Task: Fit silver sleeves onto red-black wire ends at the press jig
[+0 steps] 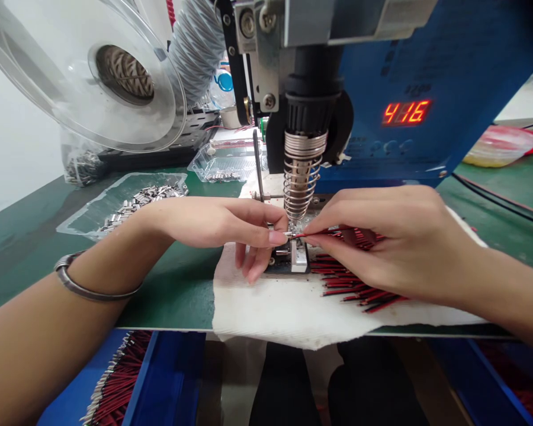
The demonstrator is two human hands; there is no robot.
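Observation:
Under the spring-wrapped soldering head [302, 171], my left hand [231, 228] pinches a small metal connector [288, 235] between thumb and index finger, its other fingers hanging loosely below. From the right, my right hand [382, 236] holds a thin red-and-black wire [302, 235] between thumb and fingertips, its end at the connector. Both sets of fingertips are close together above the small metal fixture [298, 259]. A bundle of red-and-black wires [350, 284] lies on the white cloth [266, 307], partly beneath my right hand.
A blue machine [382, 148] with a red lit display stands behind. A clear tray of metal connectors [89, 207] sits at left, with another clear tray [231, 155] farther back. A transparent round hood [84, 71] hangs upper left. Blue bins [173, 373] stand below the table edge.

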